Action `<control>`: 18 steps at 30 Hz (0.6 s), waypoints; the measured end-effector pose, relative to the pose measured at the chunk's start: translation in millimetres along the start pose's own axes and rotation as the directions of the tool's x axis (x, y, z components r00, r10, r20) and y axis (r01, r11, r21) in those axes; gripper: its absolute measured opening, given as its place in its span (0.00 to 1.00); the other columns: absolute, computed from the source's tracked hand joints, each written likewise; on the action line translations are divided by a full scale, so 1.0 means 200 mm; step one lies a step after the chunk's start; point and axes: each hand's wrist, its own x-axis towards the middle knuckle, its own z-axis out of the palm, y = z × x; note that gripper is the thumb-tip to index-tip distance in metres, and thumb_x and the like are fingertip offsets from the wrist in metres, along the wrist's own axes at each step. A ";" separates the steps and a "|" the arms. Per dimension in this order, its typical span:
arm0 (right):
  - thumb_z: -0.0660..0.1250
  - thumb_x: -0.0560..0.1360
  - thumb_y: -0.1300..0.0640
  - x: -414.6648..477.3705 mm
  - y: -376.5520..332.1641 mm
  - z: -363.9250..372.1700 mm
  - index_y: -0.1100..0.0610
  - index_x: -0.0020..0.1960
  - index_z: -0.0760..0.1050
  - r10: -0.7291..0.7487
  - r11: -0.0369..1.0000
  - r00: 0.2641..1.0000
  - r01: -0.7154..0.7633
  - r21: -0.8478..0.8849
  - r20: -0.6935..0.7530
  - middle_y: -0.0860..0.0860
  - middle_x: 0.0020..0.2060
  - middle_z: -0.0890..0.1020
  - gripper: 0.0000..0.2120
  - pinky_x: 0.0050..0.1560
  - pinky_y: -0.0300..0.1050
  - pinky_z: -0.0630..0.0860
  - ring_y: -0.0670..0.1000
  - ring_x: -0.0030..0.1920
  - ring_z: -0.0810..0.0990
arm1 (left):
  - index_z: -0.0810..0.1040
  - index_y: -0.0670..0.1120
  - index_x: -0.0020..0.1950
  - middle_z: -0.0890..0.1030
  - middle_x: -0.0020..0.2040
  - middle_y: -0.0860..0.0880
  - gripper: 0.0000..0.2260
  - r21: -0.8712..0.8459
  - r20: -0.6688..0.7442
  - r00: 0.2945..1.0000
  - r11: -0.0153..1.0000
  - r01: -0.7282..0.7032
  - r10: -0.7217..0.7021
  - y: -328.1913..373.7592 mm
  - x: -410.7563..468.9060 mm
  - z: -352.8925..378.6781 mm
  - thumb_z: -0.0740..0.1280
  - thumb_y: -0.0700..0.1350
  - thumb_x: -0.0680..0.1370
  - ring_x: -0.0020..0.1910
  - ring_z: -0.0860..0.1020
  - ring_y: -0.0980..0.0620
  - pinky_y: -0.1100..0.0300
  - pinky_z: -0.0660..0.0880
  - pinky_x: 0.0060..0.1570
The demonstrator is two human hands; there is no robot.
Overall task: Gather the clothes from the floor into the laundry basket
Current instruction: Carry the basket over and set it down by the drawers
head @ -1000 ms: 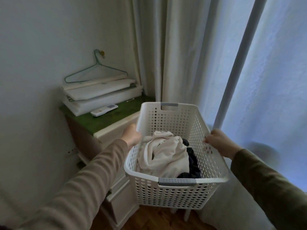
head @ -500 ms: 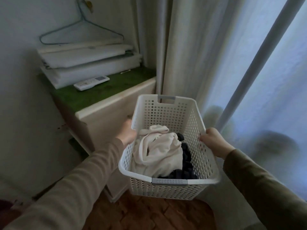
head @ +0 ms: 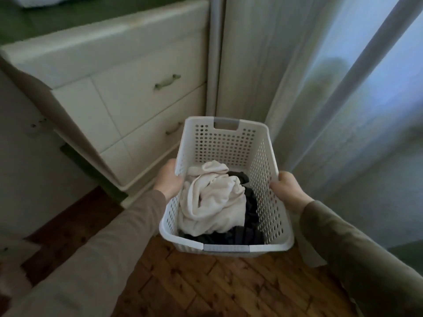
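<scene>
A white perforated laundry basket (head: 229, 147) with grey handles is held low over the wooden floor, in the corner by the curtain. My left hand (head: 168, 179) grips its left rim and my right hand (head: 287, 191) grips its right rim. Inside lie a crumpled cream garment (head: 212, 202) on the left and dark clothes (head: 249, 227) beside and under it. No clothes show on the visible floor.
A cream chest of drawers (head: 128, 99) with a green top stands close to the left of the basket. Pale curtains (head: 286, 65) hang behind and to the right, reaching the floor. Parquet floor (head: 206, 284) lies below the basket.
The basket has come down from about chest-of-drawers height toward the floor, both hands still on its rims. My view has tilted down, so the hanger and remote have left the frame.
</scene>
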 end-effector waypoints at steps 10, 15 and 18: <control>0.54 0.76 0.67 0.41 0.62 0.49 0.68 0.60 0.68 0.065 0.998 0.997 -0.065 -0.010 0.036 0.65 0.54 0.76 0.13 0.54 0.58 0.77 0.63 0.54 0.78 | 0.65 0.42 0.69 0.73 0.66 0.40 0.22 0.009 0.036 0.998 0.999 0.042 -0.043 -0.74 0.36 0.45 0.57 0.32 0.76 0.63 0.72 0.43 0.56 0.68 0.52; 0.54 0.76 0.68 0.65 0.95 0.78 0.69 0.61 0.67 0.064 0.998 0.997 -0.064 0.004 0.031 0.66 0.56 0.75 0.14 0.57 0.60 0.76 0.64 0.56 0.76 | 0.64 0.42 0.70 0.72 0.67 0.40 0.23 0.012 0.046 0.998 0.999 0.036 -0.036 -1.13 0.57 0.71 0.56 0.31 0.76 0.65 0.71 0.42 0.57 0.67 0.53; 0.54 0.76 0.68 0.78 1.16 0.94 0.67 0.61 0.68 0.076 0.997 0.996 -0.077 0.019 0.034 0.65 0.57 0.75 0.14 0.58 0.57 0.75 0.63 0.57 0.75 | 0.64 0.42 0.71 0.72 0.67 0.40 0.23 0.026 0.044 0.999 0.999 0.031 -0.032 -1.36 0.68 0.86 0.56 0.31 0.76 0.65 0.70 0.41 0.53 0.68 0.56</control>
